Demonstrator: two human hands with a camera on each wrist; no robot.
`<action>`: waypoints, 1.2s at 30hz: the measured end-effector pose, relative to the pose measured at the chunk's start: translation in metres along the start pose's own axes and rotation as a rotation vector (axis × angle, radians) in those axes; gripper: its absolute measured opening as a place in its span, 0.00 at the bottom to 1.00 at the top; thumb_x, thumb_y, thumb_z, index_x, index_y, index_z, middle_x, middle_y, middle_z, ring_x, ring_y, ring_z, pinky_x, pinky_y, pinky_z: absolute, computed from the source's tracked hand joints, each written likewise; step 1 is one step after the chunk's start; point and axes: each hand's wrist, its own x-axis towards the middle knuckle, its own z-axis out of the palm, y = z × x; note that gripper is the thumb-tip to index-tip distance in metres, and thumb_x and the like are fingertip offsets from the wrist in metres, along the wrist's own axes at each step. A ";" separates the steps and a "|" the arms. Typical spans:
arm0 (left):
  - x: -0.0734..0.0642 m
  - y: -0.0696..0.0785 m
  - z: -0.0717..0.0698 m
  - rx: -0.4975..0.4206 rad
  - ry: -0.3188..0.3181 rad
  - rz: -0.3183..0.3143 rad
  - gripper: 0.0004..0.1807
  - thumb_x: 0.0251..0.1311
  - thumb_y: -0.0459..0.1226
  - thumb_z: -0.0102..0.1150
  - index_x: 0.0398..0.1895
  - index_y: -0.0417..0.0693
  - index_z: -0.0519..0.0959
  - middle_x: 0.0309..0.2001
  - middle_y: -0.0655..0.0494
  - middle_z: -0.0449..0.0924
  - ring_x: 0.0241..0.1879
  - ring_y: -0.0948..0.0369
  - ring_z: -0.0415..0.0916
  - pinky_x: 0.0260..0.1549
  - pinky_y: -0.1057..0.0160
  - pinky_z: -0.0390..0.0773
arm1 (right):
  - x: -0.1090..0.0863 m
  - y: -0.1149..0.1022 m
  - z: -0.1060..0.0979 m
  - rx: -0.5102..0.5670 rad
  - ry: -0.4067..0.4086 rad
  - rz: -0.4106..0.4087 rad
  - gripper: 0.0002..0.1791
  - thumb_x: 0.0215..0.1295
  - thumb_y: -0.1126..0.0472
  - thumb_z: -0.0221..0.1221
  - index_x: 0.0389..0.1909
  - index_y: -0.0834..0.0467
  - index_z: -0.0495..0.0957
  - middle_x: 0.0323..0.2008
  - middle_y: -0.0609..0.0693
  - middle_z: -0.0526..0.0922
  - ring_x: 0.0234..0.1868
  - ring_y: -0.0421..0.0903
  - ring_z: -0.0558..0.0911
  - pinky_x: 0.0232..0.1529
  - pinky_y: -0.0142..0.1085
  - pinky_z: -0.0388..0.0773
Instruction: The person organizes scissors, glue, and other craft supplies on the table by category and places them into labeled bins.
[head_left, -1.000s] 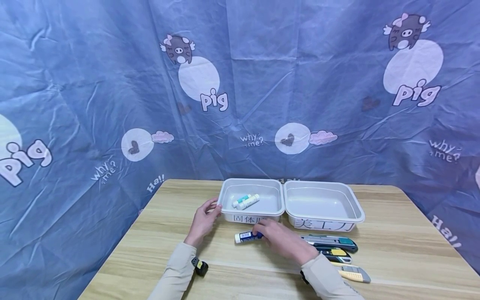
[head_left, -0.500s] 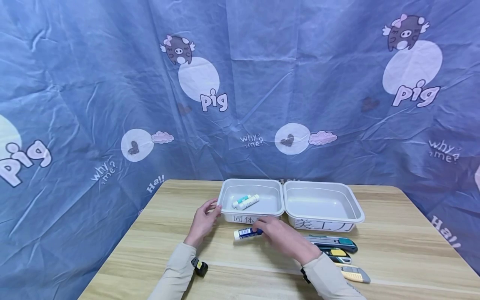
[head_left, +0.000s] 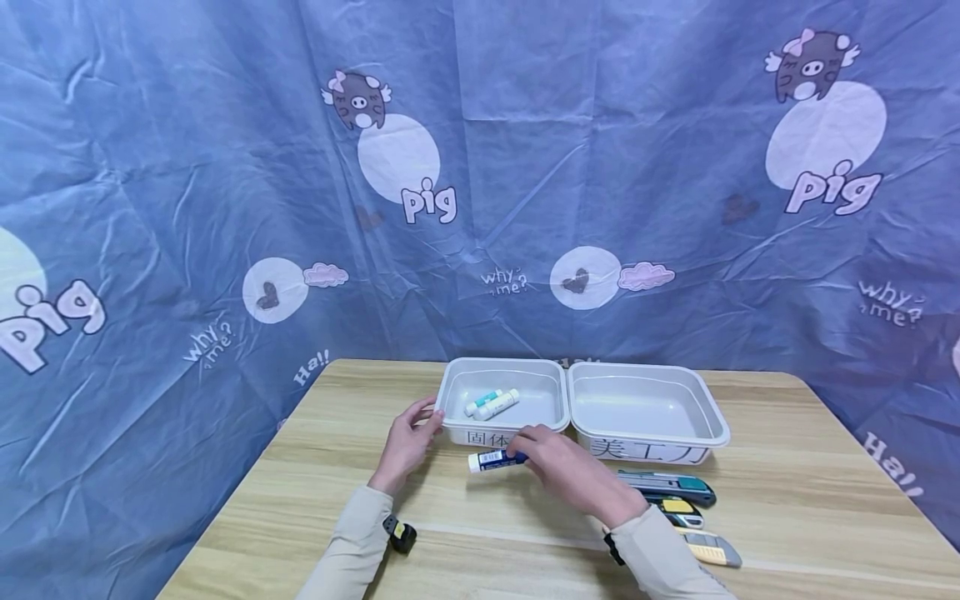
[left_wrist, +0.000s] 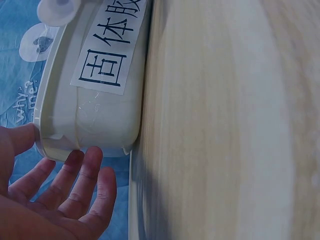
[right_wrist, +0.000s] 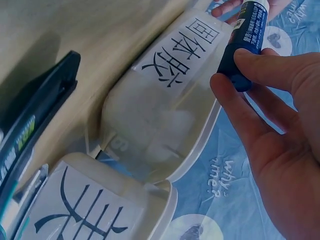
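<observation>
My right hand [head_left: 570, 468] pinches a dark blue glue stick [head_left: 491, 460] with a white end between thumb and fingers. It is held up in front of the left white plastic box [head_left: 558, 427], tilted in the right wrist view. At that box's left front corner, my left hand [head_left: 408, 446] grips the rim, thumb on the edge and fingers against the end wall [left_wrist: 105, 125]. Inside the box lie two more glue sticks, one white [head_left: 497, 404] and one teal and white [head_left: 482, 402]. The box's front label is partly covered by my right hand in the head view.
A second white box [head_left: 720, 437] with its own label adjoins on the right. Before it lie several utility knives: a teal one [head_left: 686, 486], a black and yellow one [head_left: 678, 508] and a cream-yellow one [head_left: 708, 548]. Behind the wooden table [head_left: 285, 500] hangs a blue cloth [head_left: 480, 192].
My right hand has raised the glue stick slightly off the table, toward the left box. My left hand stays at the box corner.
</observation>
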 end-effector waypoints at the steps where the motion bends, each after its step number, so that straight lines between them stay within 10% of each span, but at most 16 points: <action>1: 0.000 0.000 0.000 0.000 -0.001 -0.001 0.23 0.73 0.37 0.60 0.67 0.38 0.74 0.53 0.38 0.83 0.41 0.50 0.85 0.31 0.65 0.81 | 0.000 0.000 -0.001 -0.003 0.003 0.004 0.19 0.58 0.73 0.70 0.48 0.52 0.83 0.47 0.45 0.84 0.49 0.43 0.84 0.52 0.35 0.83; 15: -0.023 0.039 -0.004 -0.015 -0.032 0.006 0.23 0.72 0.31 0.57 0.67 0.30 0.72 0.53 0.31 0.81 0.46 0.38 0.82 0.34 0.63 0.82 | 0.001 0.008 -0.010 -0.017 0.036 0.010 0.18 0.59 0.75 0.68 0.47 0.55 0.83 0.46 0.47 0.84 0.49 0.46 0.84 0.50 0.38 0.84; 36: -0.024 0.040 -0.004 -0.014 -0.035 0.011 0.23 0.73 0.31 0.57 0.67 0.30 0.72 0.54 0.31 0.81 0.47 0.37 0.82 0.35 0.64 0.82 | -0.003 0.020 -0.022 -0.040 0.070 0.040 0.18 0.59 0.75 0.69 0.47 0.56 0.82 0.47 0.48 0.84 0.51 0.47 0.84 0.51 0.38 0.84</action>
